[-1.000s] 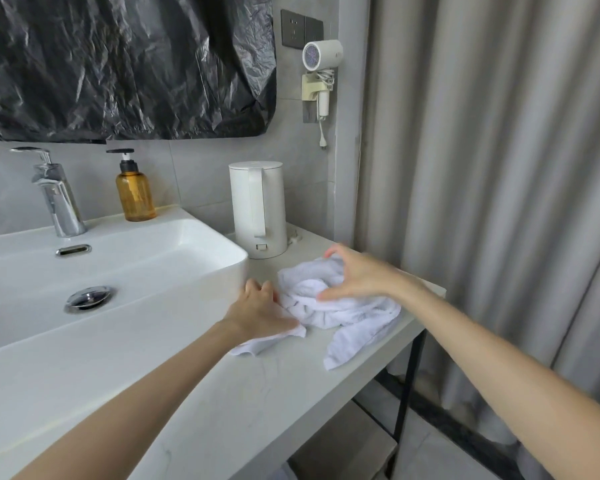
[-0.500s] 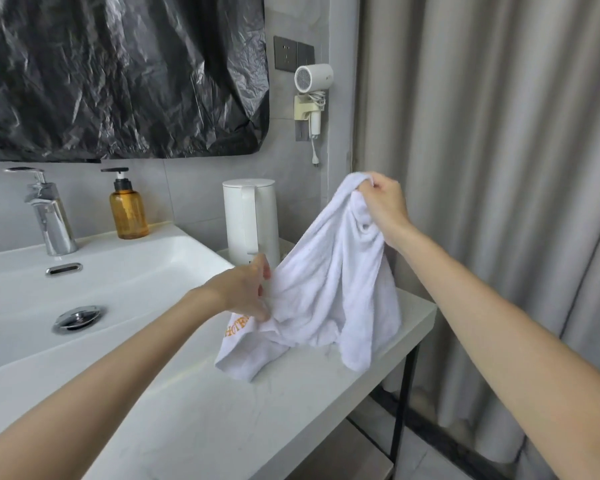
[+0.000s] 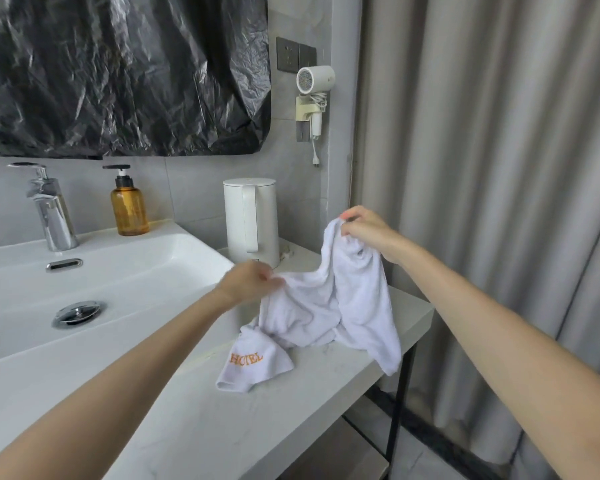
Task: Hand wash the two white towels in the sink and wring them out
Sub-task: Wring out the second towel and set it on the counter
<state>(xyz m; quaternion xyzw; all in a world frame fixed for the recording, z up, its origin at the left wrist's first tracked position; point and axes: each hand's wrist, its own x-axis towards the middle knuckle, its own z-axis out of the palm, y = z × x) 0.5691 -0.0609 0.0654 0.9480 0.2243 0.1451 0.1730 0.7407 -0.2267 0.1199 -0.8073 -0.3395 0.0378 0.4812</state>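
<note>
Both hands gripped the towel bundle [image 3: 343, 306]: the right hand [image 3: 368, 230] pinched a gathered edge up high, and the left hand [image 3: 250, 282] pinched another edge lower down, just in front of the kettle [image 3: 250, 220]. Between them the cloth ran on a slant, rising from left to right. Its lower folds and its HOTEL corner [image 3: 246, 360] lay on the table [image 3: 222, 427], just right of the sink [image 3: 153, 258]. Whether the bundle was one towel or both could not be told. The sink lay wholly to the left of the cloth, beyond the left hand, which was the nearer to it. The carry would likely go leftward over the rim, left hand leading, toward the faucet [image 3: 51, 209].
</note>
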